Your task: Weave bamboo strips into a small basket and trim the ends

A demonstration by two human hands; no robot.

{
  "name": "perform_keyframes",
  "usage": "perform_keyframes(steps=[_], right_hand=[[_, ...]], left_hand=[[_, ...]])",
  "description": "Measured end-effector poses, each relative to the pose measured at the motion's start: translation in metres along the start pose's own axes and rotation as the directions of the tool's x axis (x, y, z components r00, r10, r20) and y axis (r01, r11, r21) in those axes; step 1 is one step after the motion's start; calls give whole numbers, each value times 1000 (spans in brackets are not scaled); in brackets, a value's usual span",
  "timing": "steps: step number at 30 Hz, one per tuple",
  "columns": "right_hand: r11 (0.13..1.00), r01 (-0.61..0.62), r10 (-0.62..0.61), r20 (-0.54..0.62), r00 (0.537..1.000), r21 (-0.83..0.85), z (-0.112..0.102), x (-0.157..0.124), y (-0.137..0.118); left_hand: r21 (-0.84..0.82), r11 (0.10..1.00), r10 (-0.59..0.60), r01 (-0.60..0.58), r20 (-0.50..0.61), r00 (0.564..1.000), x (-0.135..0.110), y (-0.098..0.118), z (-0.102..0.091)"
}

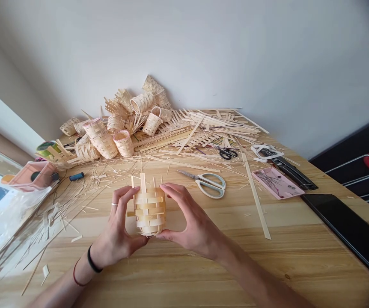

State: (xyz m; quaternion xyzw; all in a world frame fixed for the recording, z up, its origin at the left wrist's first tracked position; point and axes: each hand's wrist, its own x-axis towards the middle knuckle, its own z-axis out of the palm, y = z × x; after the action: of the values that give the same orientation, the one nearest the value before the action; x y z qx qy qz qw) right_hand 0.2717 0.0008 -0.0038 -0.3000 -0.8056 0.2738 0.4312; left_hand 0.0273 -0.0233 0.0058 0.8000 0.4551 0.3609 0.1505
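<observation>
A small woven basket (150, 210) of pale wood strips is held upright between my two hands, just over the table. Several loose strip ends stick up from its top, and one pokes out at its left side. My left hand (120, 229) grips the left side, thumb at the bottom and fingers near the top. On the right side, my right hand (194, 220) pinches it the same way, fingertips at the upper edge and thumb by the base. Beyond the right hand lie white-handled scissors (210, 185), blades pointing left.
Finished and half-woven baskets (101, 137) are heaped at the back left beside piled wood strips (223, 124). Black scissors (228, 153) lie there. A pink tray (277, 183) with pins, a stapler (290, 171) and a black phone (348, 233) sit right; a pink bin (35, 176) stands left.
</observation>
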Motion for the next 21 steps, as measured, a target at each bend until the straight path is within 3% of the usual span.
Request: perform_keyframes(steps=[6, 14, 21], right_hand=[[998, 64, -64, -38, 997, 11, -1, 1, -4], [998, -55, 56, -31, 998, 32, 0, 0, 1], [991, -68, 69, -6, 998, 119, 0, 2, 1]], left_hand=[[-38, 999, -3, 2, -18, 1000, 0, -2, -1], [-243, 969, -43, 37, -21, 999, -5, -16, -2], [-248, 966, -73, 69, -7, 997, -5, -14, -3]])
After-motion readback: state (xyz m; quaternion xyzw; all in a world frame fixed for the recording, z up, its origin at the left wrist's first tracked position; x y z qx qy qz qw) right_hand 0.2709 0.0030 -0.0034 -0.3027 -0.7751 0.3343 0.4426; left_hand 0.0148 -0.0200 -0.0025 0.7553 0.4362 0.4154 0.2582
